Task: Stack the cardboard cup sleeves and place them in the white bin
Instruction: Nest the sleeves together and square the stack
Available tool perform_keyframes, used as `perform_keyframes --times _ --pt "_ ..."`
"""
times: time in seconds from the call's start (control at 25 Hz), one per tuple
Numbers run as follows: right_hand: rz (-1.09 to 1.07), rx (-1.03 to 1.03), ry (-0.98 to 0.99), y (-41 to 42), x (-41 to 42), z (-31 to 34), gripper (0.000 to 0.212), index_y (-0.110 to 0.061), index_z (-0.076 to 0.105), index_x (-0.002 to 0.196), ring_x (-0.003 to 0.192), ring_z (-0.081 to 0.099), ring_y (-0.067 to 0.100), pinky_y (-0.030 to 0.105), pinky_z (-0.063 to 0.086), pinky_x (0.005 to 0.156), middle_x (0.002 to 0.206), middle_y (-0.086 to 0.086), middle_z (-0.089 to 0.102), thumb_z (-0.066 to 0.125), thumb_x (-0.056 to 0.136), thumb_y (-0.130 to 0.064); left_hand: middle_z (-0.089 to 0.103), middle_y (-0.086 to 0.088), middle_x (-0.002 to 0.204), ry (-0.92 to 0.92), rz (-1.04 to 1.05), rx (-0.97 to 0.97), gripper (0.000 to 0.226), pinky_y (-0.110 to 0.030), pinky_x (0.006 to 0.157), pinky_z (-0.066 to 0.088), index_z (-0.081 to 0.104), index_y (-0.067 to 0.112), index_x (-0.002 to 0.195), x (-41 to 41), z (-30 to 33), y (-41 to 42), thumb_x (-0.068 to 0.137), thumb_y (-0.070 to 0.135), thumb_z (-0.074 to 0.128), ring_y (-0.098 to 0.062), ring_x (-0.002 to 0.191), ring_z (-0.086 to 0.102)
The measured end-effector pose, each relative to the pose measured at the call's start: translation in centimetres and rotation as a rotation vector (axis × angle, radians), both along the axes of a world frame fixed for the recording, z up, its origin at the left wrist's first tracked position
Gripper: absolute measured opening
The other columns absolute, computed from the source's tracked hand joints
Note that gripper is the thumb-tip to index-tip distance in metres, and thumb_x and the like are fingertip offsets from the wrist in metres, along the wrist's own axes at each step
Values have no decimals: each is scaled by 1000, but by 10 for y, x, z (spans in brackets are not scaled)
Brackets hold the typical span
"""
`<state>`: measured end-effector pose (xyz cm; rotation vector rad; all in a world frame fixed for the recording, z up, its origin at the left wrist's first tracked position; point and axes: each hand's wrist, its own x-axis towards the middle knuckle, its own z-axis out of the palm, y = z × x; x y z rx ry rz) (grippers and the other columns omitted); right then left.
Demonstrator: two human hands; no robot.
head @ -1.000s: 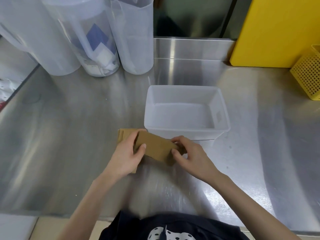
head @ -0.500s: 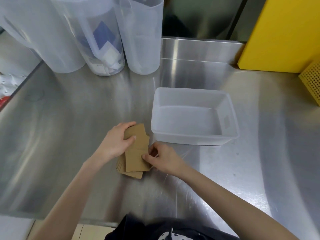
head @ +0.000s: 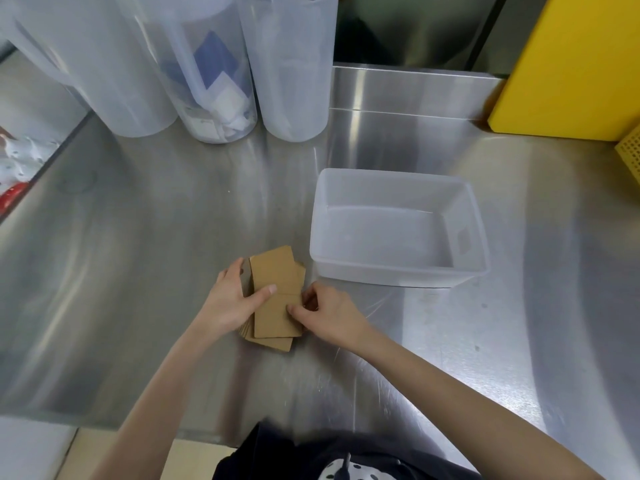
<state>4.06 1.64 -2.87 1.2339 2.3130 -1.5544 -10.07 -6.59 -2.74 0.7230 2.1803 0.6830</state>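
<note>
A loose stack of brown cardboard cup sleeves (head: 275, 289) lies flat on the steel counter, slightly fanned at its near end. My left hand (head: 230, 299) grips the stack's left edge, thumb pressed on top. My right hand (head: 327, 315) pinches the stack's right edge with thumb and fingertips. The white bin (head: 398, 277) stands just right of the stack and behind my right hand, with nothing inside it.
Three tall translucent plastic pitchers (head: 294, 64) stand at the back left, one holding blue and white paper. A yellow board (head: 571, 64) leans at the back right beside a yellow basket (head: 632, 150). The counter's front edge (head: 104, 422) runs near my body.
A second ago both hands held one sleeve up near the bin's front wall. It now lies on the stack, and my hands have closed on the stack's two sides.
</note>
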Motion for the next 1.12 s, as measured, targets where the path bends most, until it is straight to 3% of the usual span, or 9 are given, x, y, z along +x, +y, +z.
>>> perform_keyframes --times 0.12,0.24,0.36,0.48,0.68,0.76,0.88,1.0,1.12 --pt "-5 3 -23 0 -1 0 44 -8 43 114 102 58 28 35 47 84 112 13 61 57 83 -36 47 -14 137 -127 17 -16 73 -45 108 36 34 10 133 -1 1 -2 75 40 65 -29 125 45" --pt "-20 -116 -23 5 -4 0 58 -5 34 130 116 52 27 32 43 92 129 13 52 58 84 -33 55 -6 128 -203 4 -3 82 -41 104 41 43 11 126 -2 2 -4 61 55 65 -23 116 53" --pt "-126 -347 48 7 -11 -2 55 -5 39 129 117 53 25 34 45 98 131 12 53 59 84 -31 54 -1 114 -235 20 38 53 -31 94 41 45 7 125 -1 -1 -4 80 30 62 -17 106 52" --pt "-224 -532 160 3 -17 -6 47 -3 49 122 114 56 26 37 46 101 127 16 58 63 82 -24 54 -1 112 -233 18 66 50 -31 95 42 44 8 126 -2 -5 -4 81 25 61 -19 110 53" --pt "-190 -562 178 4 -17 -11 45 -3 48 121 114 56 28 39 45 102 125 17 58 64 80 -12 49 -4 132 -245 36 122 76 -45 105 41 36 18 131 -2 -9 -11 67 38 72 -25 118 53" --pt "-162 -557 185 3 -15 -11 47 -4 47 122 114 56 27 40 45 102 124 15 59 65 79 -10 41 -1 136 -249 49 137 99 -45 106 40 33 22 133 0 -11 -18 48 55 73 -23 120 51" --pt "-115 -563 187 1 -8 -11 49 -6 46 122 115 56 27 40 44 103 119 12 59 66 78 -6 29 -2 141 -293 44 168 117 -44 110 35 19 24 141 5 -11 -26 40 55 71 -22 128 42" --pt "-77 -570 169 -1 -2 -12 62 -4 40 129 116 55 27 41 43 105 126 13 56 70 75 -6 25 -3 135 -280 -21 167 122 -35 114 26 15 19 142 11 -10 -30 37 55 66 -17 129 33" --pt "-44 -543 164 -6 3 -10 69 -8 35 132 118 53 26 41 43 104 130 12 53 72 74 -9 33 -4 135 -320 -21 196 117 -36 110 34 19 21 140 14 -8 -36 38 51 69 -17 126 39"
